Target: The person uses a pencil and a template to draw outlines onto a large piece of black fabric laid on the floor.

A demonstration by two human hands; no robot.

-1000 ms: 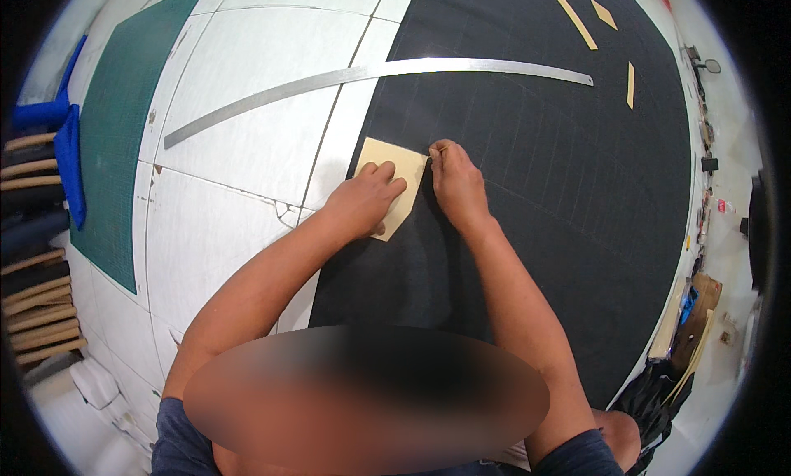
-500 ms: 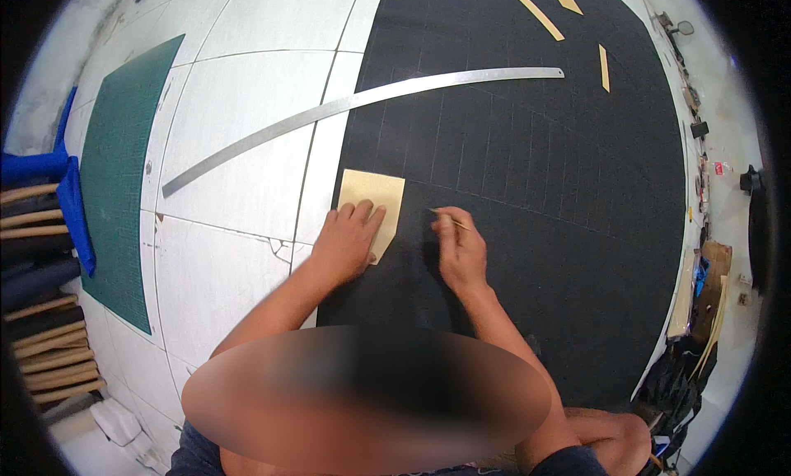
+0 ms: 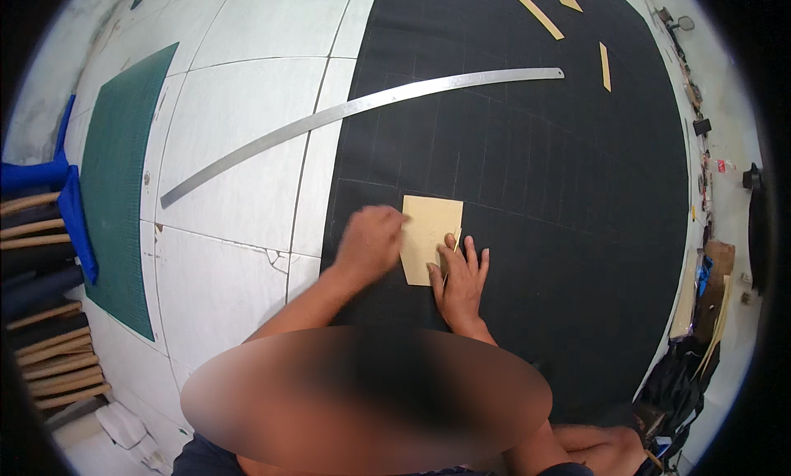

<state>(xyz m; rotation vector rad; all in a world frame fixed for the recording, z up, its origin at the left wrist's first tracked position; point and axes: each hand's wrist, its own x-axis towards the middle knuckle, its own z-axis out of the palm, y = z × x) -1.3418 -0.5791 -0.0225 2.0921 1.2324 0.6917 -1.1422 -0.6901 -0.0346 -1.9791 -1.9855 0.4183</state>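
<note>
Fisheye view, looking down: a person's two hands at black cloth (image 3: 560, 311) spread over a white tiled floor (image 3: 222, 117). A tan card piece (image 3: 428, 239) w/ an angled lower end lies flat on the cloth, btwn the hands. L hand (image 3: 372, 243): fingers bent, tips at the card's left edge, blurry; can't tell if they pinch or just touch. R hand (image 3: 463, 288): fingers spread at the card's lower right, w/ a thin stick (image 3: 457, 239), prob. a pencil, held btwn them. Hands are apart, one each side.

Done, as far as shows: faint pale lines (image 3: 535, 215) already on the cloth, a long one passing close to the card's top edge, w/ many shorter ones beyond. Remaining: cloth below that long line looks mostly unmarked, & no clear outline shows around the card, tho the hands hide some. Marking seems only part done.

Steel ruler (image 3: 362, 105) lies farther off, across floor & cloth; tan strip (image 3: 534, 13) etc. at upper R, no hand near.
</note>
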